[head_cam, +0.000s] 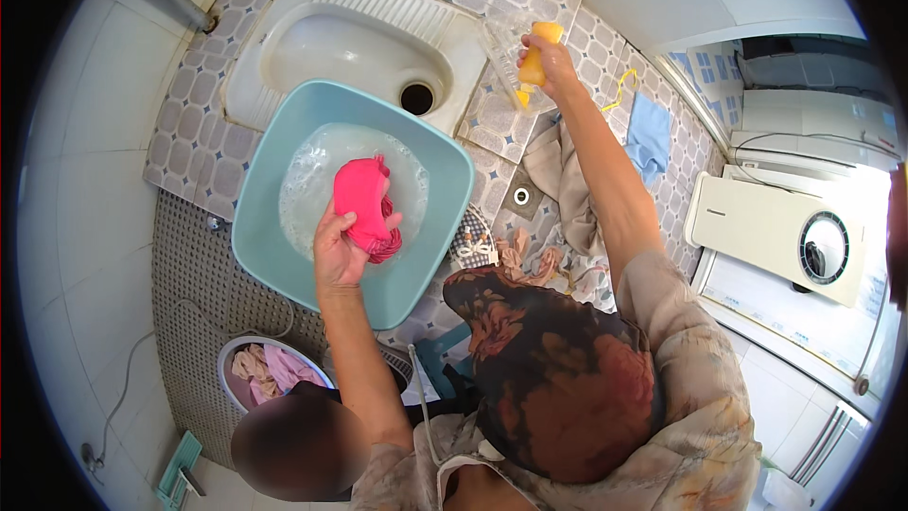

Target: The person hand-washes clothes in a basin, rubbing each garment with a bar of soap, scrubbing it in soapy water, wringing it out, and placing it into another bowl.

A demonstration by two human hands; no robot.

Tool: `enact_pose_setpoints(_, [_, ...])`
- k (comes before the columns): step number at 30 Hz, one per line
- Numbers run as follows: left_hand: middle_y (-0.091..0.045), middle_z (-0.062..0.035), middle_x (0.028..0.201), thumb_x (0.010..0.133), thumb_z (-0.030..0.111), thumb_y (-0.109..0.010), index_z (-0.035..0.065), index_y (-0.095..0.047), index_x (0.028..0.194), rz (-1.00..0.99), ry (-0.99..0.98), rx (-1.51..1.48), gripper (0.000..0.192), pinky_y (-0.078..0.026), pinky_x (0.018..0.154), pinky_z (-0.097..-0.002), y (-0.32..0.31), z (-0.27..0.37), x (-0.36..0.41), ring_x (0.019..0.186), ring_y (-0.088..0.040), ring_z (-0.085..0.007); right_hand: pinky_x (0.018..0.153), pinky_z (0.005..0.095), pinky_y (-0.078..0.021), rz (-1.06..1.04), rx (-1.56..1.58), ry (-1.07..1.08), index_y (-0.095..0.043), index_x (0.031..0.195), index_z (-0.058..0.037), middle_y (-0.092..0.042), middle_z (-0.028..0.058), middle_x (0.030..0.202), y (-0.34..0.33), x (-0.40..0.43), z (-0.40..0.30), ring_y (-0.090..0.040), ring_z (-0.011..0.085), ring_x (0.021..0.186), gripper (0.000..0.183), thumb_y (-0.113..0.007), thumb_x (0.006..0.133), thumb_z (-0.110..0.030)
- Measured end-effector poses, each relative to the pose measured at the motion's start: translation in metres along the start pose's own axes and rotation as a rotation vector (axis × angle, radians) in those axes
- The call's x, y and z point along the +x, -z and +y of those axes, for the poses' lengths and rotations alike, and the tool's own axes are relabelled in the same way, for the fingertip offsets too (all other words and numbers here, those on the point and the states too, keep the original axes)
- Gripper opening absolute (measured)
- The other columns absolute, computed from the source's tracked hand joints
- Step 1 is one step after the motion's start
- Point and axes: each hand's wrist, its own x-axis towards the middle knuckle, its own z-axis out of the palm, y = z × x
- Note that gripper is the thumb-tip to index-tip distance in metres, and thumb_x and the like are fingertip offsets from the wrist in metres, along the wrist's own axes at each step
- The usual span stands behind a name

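Note:
A large blue-green plastic basin [433, 255] holds cloudy, soapy water. Over the water my left hand [344, 245] holds a bright pink cloth garment [360, 202], with the thumb on its edge and its strings or folds hanging at the side. My right hand [550, 64] is stretched out and closed around a yellow bar of soap [543, 60], above a clear plastic tray [505, 64] on the tiled floor. A small yellow soap piece [523, 97] lies in the tray.
A squat toilet [340, 50] adjoins the basin. Beige trousers or cloth [560, 174], a blue cloth [649, 135] and crumpled garments [528, 255] lie on the floor near a drain [521, 196]. A small tub [230, 376] of laundry stands on the perforated mat [198, 270]. At right is a washing machine [759, 227].

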Motion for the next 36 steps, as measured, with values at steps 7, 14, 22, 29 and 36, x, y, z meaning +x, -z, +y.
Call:
enact_pose_setpoints(7, [-0.042, -0.0211, 0.142, 0.096, 0.024, -0.046, -0.0044, -0.032, 0.142, -0.005, 0.035, -0.117, 0.055, -0.046, 0.094, -0.0639, 0.000, -0.001, -0.001, 0.130, -0.046, -0.0358, 0.070, 0.0347, -0.0462, -0.741, 0.870, -0.209, -0.042, 0.129, -0.0118, -0.052, 0.0078, 0.104, -0.094, -0.081, -0.021, -0.051, 0.0199, 0.079, 0.057, -0.061, 0.089, -0.048])
enact_pose_setpoints(14, [-0.038, -0.0220, 0.146, 0.096, 0.056, -0.041, -0.0039, -0.028, 0.144, -0.250, 0.088, -0.493, 0.078, -0.032, 0.106, -0.0641, -0.003, -0.005, 0.003, 0.134, -0.039, -0.0386, 0.079, 0.0378, -0.0470, -0.508, -0.227, 0.366, -0.043, 0.135, -0.0123, -0.055, 0.0073, 0.101, -0.203, -0.191, 0.027, -0.054, 0.0202, 0.087, 0.050, -0.062, 0.089, -0.021])
enact_pose_setpoints(22, [-0.036, -0.0119, 0.149, 0.085, 0.075, -0.040, 0.0061, -0.028, 0.147, 0.036, 0.103, -0.554, 0.094, -0.030, 0.112, -0.0521, -0.015, -0.017, -0.006, 0.134, -0.038, -0.0323, 0.081, 0.0454, -0.0464, -0.470, -0.948, 0.817, -0.055, 0.124, -0.0190, -0.056, 0.0145, 0.099, -0.247, -0.206, 0.059, -0.056, 0.0361, 0.091, 0.050, -0.063, 0.076, -0.006])
enact_pose_setpoints(29, [-0.026, -0.0168, 0.153, 0.076, 0.087, -0.034, 0.0039, -0.017, 0.151, 0.321, -0.173, -0.077, 0.113, -0.028, 0.112, -0.0537, -0.017, -0.024, -0.012, 0.140, -0.029, -0.0324, 0.077, 0.0442, -0.0478, -0.604, -0.766, 0.908, -0.058, 0.120, -0.0196, -0.055, 0.0135, 0.092, -0.257, -0.240, 0.063, -0.057, 0.0347, 0.089, 0.046, -0.061, 0.076, -0.005])
enact_pose_setpoints(36, [-0.030, -0.0187, 0.151, 0.081, 0.084, -0.027, -0.0007, -0.020, 0.149, -0.235, 0.106, -0.368, 0.109, -0.032, 0.105, -0.0641, -0.025, -0.017, -0.014, 0.138, -0.033, -0.0371, 0.094, 0.0395, -0.0450, 0.088, -0.618, 0.797, -0.051, 0.124, -0.0069, -0.058, 0.0199, 0.115, -0.202, -0.119, 0.007, -0.056, 0.0364, 0.107, 0.042, -0.063, 0.084, -0.015])
